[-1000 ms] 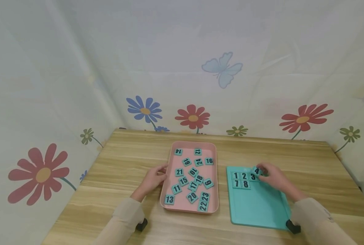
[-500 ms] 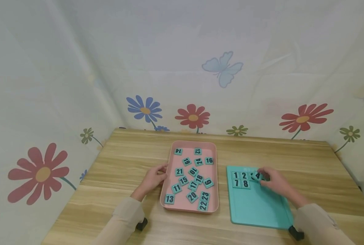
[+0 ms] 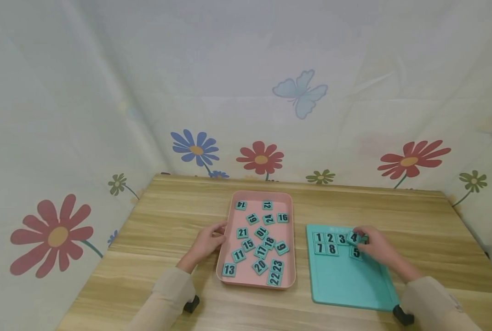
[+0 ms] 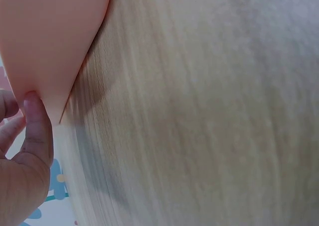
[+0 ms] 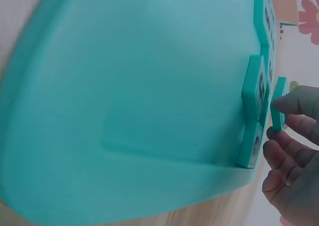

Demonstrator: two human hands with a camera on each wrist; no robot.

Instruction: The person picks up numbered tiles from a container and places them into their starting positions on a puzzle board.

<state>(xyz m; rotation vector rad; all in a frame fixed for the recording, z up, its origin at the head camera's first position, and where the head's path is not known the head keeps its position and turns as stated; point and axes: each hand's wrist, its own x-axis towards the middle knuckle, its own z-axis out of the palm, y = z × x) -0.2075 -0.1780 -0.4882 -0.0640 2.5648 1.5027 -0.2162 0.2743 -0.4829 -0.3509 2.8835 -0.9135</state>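
Note:
My left hand holds the left wall of a pink tray; the left wrist view shows the thumb against its outer side. My right hand pinches a teal number tile marked 4 between thumb and fingers, above a teal board. In the right wrist view this held tile is raised off the board and tilted. Tiles 1, 2 and 3 lie in a row along the board's far side, with 7 and 8 below. Tile 5 is partly covered by my right hand.
Several loose number tiles lie scattered in the tray at mixed angles, such as tile 20. Another tile sits beside tile 5 at the board's edge. Tray and board stand apart on a wooden table before a flowered curtain.
The right hand has shifted tile 4 from above tile 3 slightly to the right and turned it. Tile 5, hidden before, now shows below it. The left hand has stayed on the tray.

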